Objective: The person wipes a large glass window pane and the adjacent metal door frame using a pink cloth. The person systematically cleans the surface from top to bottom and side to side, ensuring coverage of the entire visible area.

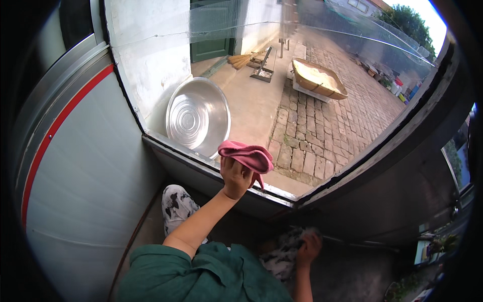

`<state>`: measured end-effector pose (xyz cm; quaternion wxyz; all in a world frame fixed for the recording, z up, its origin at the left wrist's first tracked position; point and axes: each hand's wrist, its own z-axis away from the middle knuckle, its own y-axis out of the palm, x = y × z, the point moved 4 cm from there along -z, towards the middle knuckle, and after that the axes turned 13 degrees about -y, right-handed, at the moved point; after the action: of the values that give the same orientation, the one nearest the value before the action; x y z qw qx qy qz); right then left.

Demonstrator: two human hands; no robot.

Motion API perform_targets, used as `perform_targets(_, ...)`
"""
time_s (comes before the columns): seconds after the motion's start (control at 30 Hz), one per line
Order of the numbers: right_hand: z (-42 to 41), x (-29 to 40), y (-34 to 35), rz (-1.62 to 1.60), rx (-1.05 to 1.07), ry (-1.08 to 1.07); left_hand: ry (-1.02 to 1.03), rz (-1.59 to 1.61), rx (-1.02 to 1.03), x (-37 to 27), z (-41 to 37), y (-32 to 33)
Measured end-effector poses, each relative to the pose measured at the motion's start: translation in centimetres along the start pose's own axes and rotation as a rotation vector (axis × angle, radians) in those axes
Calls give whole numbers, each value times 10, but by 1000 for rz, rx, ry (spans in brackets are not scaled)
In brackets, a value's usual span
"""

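In my left hand (pixel 237 177) is a folded pink cloth (pixel 247 155), held at the lower part of a glass window pane (pixel 249 109). A loose corner of the cloth hangs down near the bottom window frame (pixel 181 151). The palm side of the hand is hidden from me. My right hand (pixel 310 247) rests at the knee of my black-and-white patterned trousers (pixel 281 253), in shadow, with no object visible in it.
Beyond the glass stand a large metal basin (pixel 198 117), a dustpan (pixel 263 73), a straw broom (pixel 241 60) and a woven tray (pixel 320 88) of pale grain-like material on brick paving (pixel 309 132). A grey panel (pixel 86 162) with a red stripe flanks me on the left.
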<state>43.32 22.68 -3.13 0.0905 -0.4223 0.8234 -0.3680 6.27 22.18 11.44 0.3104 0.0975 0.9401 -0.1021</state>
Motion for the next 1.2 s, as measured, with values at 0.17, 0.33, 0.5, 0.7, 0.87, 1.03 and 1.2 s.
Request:
perform_targets(0.17,8,-8,0,-30,-3,10,125,135,493,-32,81,52)
perform_targets(0.33,7,0,-3,14,17,7,363,92,620,-15,93,51)
perform_targets(0.5,5,6,0,12,34,36,186,-113,428,60,63,-5)
perform_targets(0.7,5,2,8,8,87,52,21,-367,203,127,29,-51)
perform_targets(0.87,2,2,12,37,128,54,-424,-401,-109,186,16,-75)
perform_targets(1.03,5,3,10,71,163,63,-778,-309,-438,283,-25,-114)
perform_targets(1.2,10,-15,22,140,227,5,-934,-125,-645,355,-29,-145)
